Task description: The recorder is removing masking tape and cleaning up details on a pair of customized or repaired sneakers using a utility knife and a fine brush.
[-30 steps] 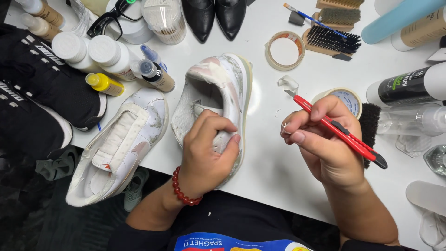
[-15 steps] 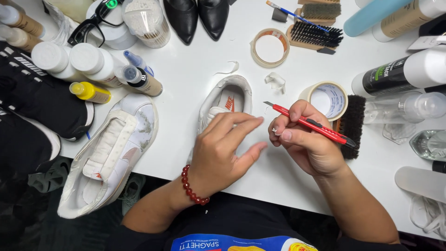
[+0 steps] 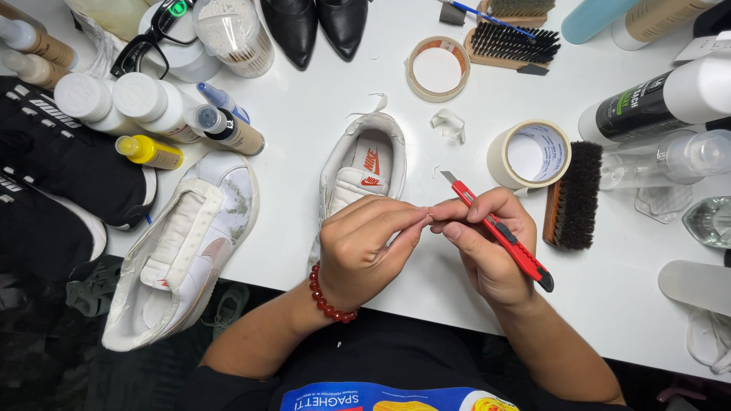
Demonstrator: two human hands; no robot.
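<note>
My right hand [image 3: 487,243] is wrapped around a slim red plastic utility knife [image 3: 499,230], its short steel blade pointing up-left. My left hand [image 3: 364,247] pinches fingertips against the right's; what they pinch is too small for me to tell. Beneath the left hand lies a white leather sneaker [image 3: 364,164], toe hidden. Beside it lie a matte masking-tape roll [image 3: 528,155] and a bristly dark brush [image 3: 572,195].

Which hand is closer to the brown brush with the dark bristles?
The right hand. It holds the red knife just left of the brush. The left hand is farther left, over the shoe.
</note>
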